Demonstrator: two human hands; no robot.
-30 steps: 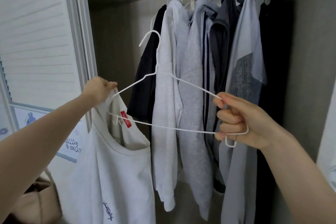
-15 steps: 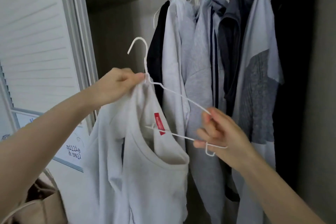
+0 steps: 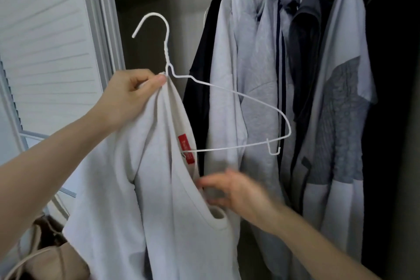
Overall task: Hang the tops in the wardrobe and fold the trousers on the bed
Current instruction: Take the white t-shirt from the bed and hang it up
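The left hand [image 3: 130,95] pinches the white top [image 3: 163,200] at one shoulder, bunched against the neck of a white wire hanger [image 3: 227,88], so hanger and cloth are held together in one grip. The right hand [image 3: 236,195] is blurred; its fingers look spread and loosely extended at the top's neckline, beside the red label [image 3: 186,149], and whether they touch the cloth I cannot tell. It appears to hold nothing.

Only one arm of the hanger sits inside the top. The other arm and the bottom bar stick out bare to the right, in front of the hanging clothes. The top droops from the left hand's pinch, neckline sagging open.

In the wardrobe behind, several garments already hang from the rail: a black one [image 3: 202,70], pale grey sweatshirts [image 3: 229,75], a dark grey top [image 3: 306,41] and a grey-and-white shirt [image 3: 341,120].

As a judgement, this top is half dressed on its hanger: the far shoulder needs pulling over the bare arm, then the hook goes on the rail. Neither trousers nor bed are in view, so that part cannot be assessed.

A beige bag [image 3: 52,261] sits low at the left.
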